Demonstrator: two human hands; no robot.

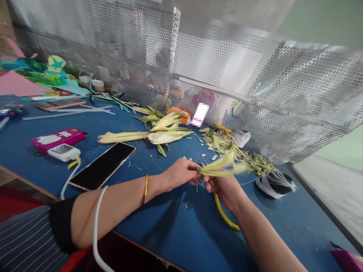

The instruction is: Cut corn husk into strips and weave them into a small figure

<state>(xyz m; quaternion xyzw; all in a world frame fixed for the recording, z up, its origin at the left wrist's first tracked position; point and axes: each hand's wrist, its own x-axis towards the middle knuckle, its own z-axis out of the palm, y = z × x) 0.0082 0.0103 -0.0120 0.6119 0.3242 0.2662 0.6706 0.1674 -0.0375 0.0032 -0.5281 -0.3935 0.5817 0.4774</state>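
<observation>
My left hand (pixel 181 174) is closed, its fingertips pinching the narrow end of a pale green corn husk (pixel 219 166). The husk's loose leaves spread to the right and are blurred. Close beside it, my right hand (pixel 224 189) is wrapped round what looks like a pair of scissors, whose yellow handle (pixel 224 215) loops out below the palm. A small dark blade tip shows between the hands; most of the scissors is hidden. Farther back, a bundle of corn husks (pixel 170 136) lies on the blue table (pixel 167 230).
Husk scraps (pixel 227 145) heap up at the back right, near a black spool of white thread (pixel 275 185). On the left lie a dark phone (pixel 103 166), a magenta case (pixel 59 138) and a white device (pixel 64 152) with its cable. A perforated metal screen (pixel 215 64) stands behind.
</observation>
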